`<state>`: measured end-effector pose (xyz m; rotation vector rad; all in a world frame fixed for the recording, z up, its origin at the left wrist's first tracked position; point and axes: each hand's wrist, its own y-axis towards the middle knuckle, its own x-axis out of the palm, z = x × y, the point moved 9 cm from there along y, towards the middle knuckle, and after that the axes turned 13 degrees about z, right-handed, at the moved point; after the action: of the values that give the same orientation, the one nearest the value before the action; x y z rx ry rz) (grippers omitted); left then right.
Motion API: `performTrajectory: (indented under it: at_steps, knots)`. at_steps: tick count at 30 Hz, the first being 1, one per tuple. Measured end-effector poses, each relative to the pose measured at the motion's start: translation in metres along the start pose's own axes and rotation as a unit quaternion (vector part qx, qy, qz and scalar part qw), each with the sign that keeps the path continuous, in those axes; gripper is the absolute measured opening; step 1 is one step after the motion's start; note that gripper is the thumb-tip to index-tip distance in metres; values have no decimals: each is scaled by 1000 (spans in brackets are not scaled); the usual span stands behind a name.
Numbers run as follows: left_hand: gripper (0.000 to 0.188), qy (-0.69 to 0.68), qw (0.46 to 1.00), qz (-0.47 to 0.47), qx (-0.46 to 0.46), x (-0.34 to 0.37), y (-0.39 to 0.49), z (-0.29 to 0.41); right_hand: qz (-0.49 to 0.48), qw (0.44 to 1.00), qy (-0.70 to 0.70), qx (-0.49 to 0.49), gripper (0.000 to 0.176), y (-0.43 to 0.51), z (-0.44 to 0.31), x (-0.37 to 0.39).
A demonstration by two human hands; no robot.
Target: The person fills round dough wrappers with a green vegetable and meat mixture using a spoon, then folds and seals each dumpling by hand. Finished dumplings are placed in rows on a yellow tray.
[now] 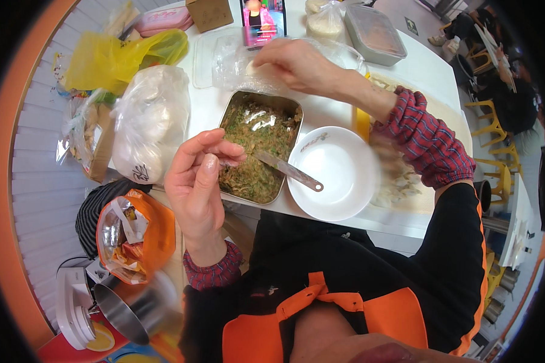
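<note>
My left hand (202, 179) is raised at the left edge of a steel tray (295, 109), palm up and fingers curled, with white flour on the fingertips. Green-flecked minced filling (250, 131) fills that tray. A flat metal spatula (295, 172) lies with its blade in the filling and its handle over the rim of a white bowl (340, 177). Beyond the tray, my right hand (288, 63) reaches into a clear plastic bag (227, 68), its fingertips closed on a pale round dough wrapper (253, 69), partly hidden.
Pale dumplings (393, 181) lie on a board at right, partly under my right arm. A lidded container (376, 34) and a phone (263, 22) stand at the back. Left are a bag of dough (152, 122), a yellow bag (104, 59), an orange bag (156, 236) and a mixer (75, 299).
</note>
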<state>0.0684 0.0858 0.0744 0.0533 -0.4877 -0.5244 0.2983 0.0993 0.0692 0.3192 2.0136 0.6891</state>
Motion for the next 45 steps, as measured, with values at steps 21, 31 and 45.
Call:
performTrajectory:
  at_steps: [21, 31, 45]
  knots:
    - [33, 0, 1000, 0, -11, 5, 0, -3, 8, 982, -116, -150, 35, -23, -21, 6]
    - [33, 6, 1000, 4, -3, 2, -2, 1, 9, 984, -94, -153, 16, -28, -19, 0]
    - [33, -101, 977, -68, -173, 59, -36, -20, 49, 769, 466, 434, 21, -65, -4, -74]
